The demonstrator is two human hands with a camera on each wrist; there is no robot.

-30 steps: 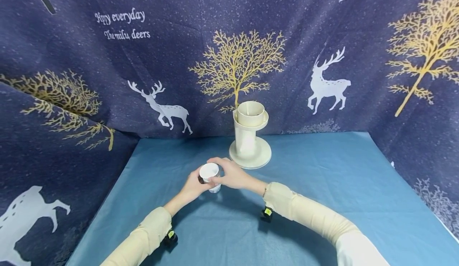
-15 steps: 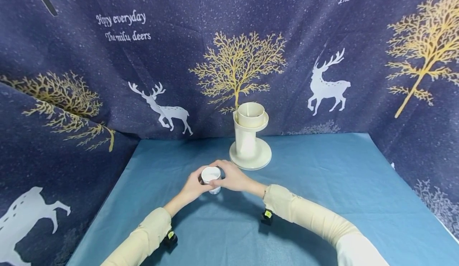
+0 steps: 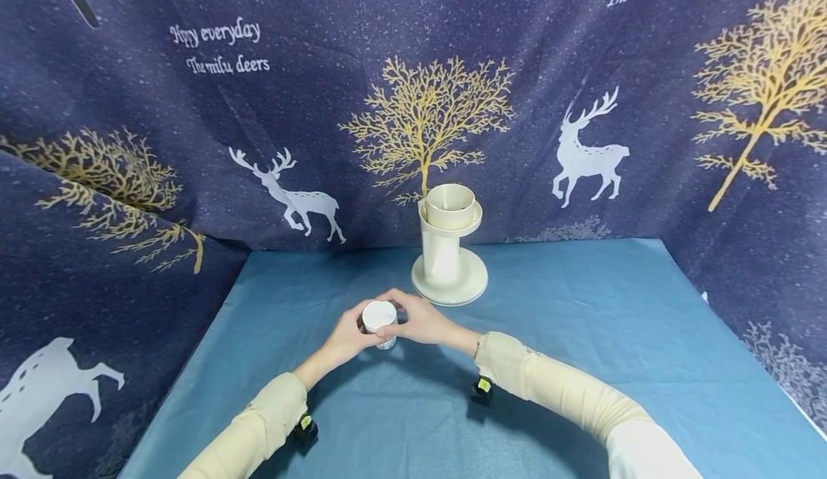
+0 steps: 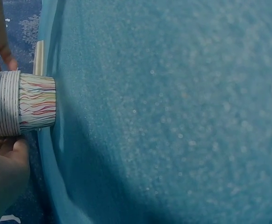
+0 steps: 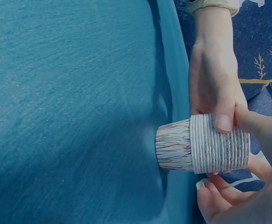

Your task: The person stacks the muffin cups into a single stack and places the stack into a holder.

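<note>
In the head view a stack of nested paper cups is held upright between both hands, close over the blue cloth. My left hand grips the stack from the left, and my right hand curls round it from the right. Ribbed rims of several white paper cups show in the left wrist view. The exposed outer cup in the right wrist view has wavy coloured lines and tapers to its base. There, the left thumb presses on the rims.
Behind the hands, slightly right, stands a cream-coloured holder with a round base and an open cylinder in its top ring. A blue cloth covers the table. Dark blue printed fabric hangs at the back and sides.
Over the last second the stack and my right hand have shifted slightly down and right in the head view. Both hands keep hold of the cups, and the holder stays in place.
</note>
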